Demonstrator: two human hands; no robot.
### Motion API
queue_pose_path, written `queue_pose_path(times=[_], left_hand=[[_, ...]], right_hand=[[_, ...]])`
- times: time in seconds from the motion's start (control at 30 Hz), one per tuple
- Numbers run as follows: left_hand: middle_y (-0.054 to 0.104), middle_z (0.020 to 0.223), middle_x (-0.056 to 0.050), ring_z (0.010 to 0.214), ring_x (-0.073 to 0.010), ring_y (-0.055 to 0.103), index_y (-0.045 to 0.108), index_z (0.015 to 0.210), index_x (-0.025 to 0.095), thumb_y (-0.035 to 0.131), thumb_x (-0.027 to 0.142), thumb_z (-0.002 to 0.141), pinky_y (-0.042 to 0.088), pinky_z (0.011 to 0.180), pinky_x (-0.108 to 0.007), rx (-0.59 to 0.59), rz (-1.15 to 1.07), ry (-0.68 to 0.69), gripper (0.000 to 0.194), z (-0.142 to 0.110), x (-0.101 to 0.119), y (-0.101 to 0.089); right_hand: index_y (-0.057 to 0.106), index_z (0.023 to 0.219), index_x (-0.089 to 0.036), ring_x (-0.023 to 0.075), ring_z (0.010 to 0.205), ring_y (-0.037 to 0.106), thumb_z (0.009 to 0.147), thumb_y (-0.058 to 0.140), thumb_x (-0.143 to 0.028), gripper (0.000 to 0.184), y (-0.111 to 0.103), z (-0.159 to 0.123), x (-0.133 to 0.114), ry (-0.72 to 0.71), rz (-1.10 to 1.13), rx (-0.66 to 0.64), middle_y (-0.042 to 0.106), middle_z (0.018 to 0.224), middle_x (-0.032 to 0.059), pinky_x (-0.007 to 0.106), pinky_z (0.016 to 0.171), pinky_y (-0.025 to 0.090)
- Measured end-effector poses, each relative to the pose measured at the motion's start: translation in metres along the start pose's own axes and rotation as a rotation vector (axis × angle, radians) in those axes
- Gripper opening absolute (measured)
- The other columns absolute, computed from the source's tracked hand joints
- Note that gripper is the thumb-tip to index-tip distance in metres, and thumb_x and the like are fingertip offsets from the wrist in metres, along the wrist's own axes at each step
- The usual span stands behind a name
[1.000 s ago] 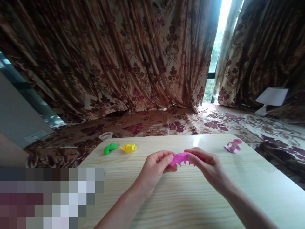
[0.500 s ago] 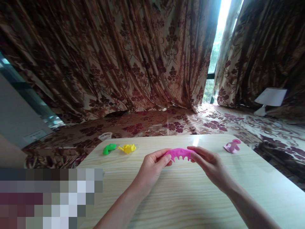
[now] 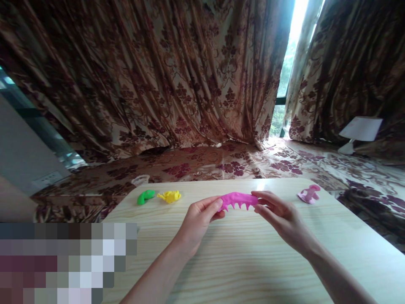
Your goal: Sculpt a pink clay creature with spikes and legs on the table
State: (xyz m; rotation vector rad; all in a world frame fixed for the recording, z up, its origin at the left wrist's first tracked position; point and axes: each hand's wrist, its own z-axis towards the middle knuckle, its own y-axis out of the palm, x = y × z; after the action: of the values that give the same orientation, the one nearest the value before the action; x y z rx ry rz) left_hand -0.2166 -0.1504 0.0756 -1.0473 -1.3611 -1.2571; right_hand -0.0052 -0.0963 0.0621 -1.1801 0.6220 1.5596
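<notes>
Nearest us runs the bare front of the worktop (image 3: 240, 261), smooth and pale with fine wavy wood grain. Above it, short of the far edge and roughly midway between the sides, we see a bright pink piece (image 3: 238, 200), soft and clay-like, a slightly arched strip with a row of pointed teeth hanging from its lower side. The left hand (image 3: 194, 221) pinches its left end between thumb and fingers. The right hand (image 3: 286, 215) has thumb and forefinger parted at the right end; we cannot tell whether they grip it or merely touch. Farther off, near the far left corner, lie a glossy green piece (image 3: 145, 196), smooth and bent, and just beside it a lumpy yellow piece (image 3: 171, 196) with a thin point at its left. Near the far right corner we find a paler pink piece (image 3: 311, 194), curled above a flat base. Beyond the far edge spreads floral cloth (image 3: 234, 166), carrying a lamp (image 3: 360, 128) with a plain white shade past the far right corner. Behind everything, heavy, shiny patterned curtains (image 3: 190, 84) fall in deep folds.
</notes>
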Motion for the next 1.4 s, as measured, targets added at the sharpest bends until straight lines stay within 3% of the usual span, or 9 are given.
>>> queue_pose_path(times=[0.33, 0.4, 0.53, 0.77, 1.07, 1.23, 1.4], left_hand=[[0.064, 0.072, -0.004, 0.070, -0.0141, 0.057, 0.072, 0.087, 0.013, 0.064, 0.039, 0.077, 0.048, 0.077, -0.031, -0.037, -0.034, -0.022, 0.029, -0.001, 0.000, 0.001], [0.064, 0.073, -0.004, 0.070, -0.0136, 0.056, 0.071, 0.091, 0.013, 0.062, 0.038, 0.079, 0.048, 0.077, -0.031, -0.040, -0.021, -0.015, 0.029, -0.001, 0.000, 0.001], [0.067, 0.079, -0.005, 0.073, -0.0136, 0.058, 0.068, 0.106, 0.016, 0.064, 0.034, 0.078, 0.048, 0.080, -0.031, 0.006, 0.059, 0.014, 0.033, 0.000, -0.004, 0.001], [0.071, 0.093, -0.007, 0.078, -0.0152, 0.062, 0.069, 0.105, 0.017, 0.067, 0.035, 0.075, 0.047, 0.082, -0.031, 0.010, 0.091, -0.023, 0.035, 0.001, -0.012, 0.004], [0.069, 0.087, -0.005, 0.078, -0.0146, 0.059, 0.068, 0.101, 0.016, 0.061, 0.035, 0.080, 0.046, 0.077, -0.028, -0.097, 0.145, -0.036, 0.029, -0.004, -0.009, 0.012], [0.062, 0.072, -0.001, 0.066, -0.0113, 0.053, 0.066, 0.088, 0.015, 0.060, 0.037, 0.080, 0.042, 0.065, -0.023, -0.082, 0.195, -0.006, 0.025, -0.003, -0.013, 0.012], [0.063, 0.077, -0.001, 0.070, -0.0113, 0.053, 0.066, 0.090, 0.015, 0.064, 0.033, 0.076, 0.041, 0.067, -0.023, -0.069, 0.229, 0.001, 0.023, -0.003, -0.018, 0.009]], right_hand=[[0.067, 0.107, -0.023, 0.0185, 0.088, 0.062, 0.083, 0.062, -0.027, 0.025, 0.003, 0.002, 0.010, -0.112, -0.015, 0.033, 0.063, 0.101, 0.0059, 0.029, 0.075, 0.054], [0.067, 0.107, -0.023, 0.0193, 0.093, 0.061, 0.084, 0.062, -0.028, 0.024, 0.001, 0.001, 0.007, -0.095, -0.028, 0.019, 0.061, 0.108, 0.0069, 0.028, 0.076, 0.054], [0.056, 0.123, -0.026, 0.0217, 0.106, 0.057, 0.085, 0.060, -0.032, 0.039, -0.004, 0.000, 0.000, 0.002, -0.034, -0.054, 0.053, 0.127, 0.0078, 0.032, 0.084, 0.052], [0.070, 0.100, -0.021, 0.0215, 0.091, 0.062, 0.086, 0.057, -0.035, 0.023, 0.004, 0.001, 0.005, -0.047, -0.171, -0.061, 0.066, 0.098, 0.0070, 0.030, 0.074, 0.052], [0.069, 0.102, -0.019, 0.0181, 0.077, 0.060, 0.089, 0.053, -0.032, 0.024, 0.013, -0.002, -0.003, -0.070, -0.211, -0.111, 0.065, 0.087, 0.0060, 0.028, 0.065, 0.047], [0.067, 0.101, -0.019, 0.0181, 0.078, 0.059, 0.087, 0.056, -0.031, 0.022, 0.018, -0.006, -0.004, -0.061, -0.186, -0.129, 0.063, 0.089, 0.0061, 0.028, 0.064, 0.045], [0.066, 0.104, -0.019, 0.0173, 0.079, 0.058, 0.089, 0.054, -0.028, 0.021, 0.020, -0.007, -0.007, -0.007, -0.211, -0.192, 0.061, 0.091, 0.0052, 0.028, 0.065, 0.044]])
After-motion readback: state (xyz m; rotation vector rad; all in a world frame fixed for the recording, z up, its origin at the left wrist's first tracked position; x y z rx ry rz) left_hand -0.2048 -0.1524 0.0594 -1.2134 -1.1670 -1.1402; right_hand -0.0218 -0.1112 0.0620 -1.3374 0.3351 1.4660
